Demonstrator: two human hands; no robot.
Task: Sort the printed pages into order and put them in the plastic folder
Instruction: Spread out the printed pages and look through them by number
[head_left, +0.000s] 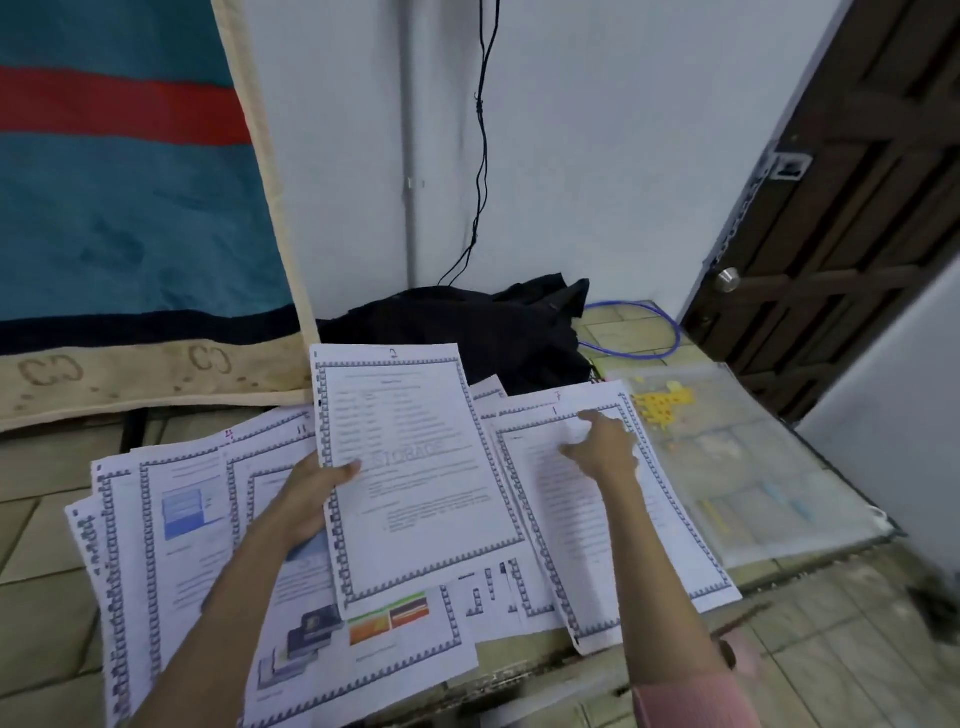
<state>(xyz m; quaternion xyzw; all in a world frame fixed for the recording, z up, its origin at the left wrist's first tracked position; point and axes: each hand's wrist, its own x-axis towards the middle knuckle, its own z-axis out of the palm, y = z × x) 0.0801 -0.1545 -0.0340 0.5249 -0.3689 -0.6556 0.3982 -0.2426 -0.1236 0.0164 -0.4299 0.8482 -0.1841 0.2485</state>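
Several printed pages with a checkered border lie spread over a low tiled surface. My left hand (306, 493) grips the left edge of one page marked 2 (415, 467) and holds it raised above the others. My right hand (605, 447) rests with its fingers on the page marked 1 (587, 509), which lies to the right. More pages (171, 525), some with coloured pictures, fan out at the left and below. The clear plastic folder (748, 467) with a yellow print lies flat at the far right.
A black cloth bundle (467, 332) sits behind the pages against the white wall. A blue cable loop (670, 332) lies by the dark wooden door (841, 218). A teal and red blanket (130, 208) hangs at the left. The tiled ledge's front edge (545, 660) runs below the pages.
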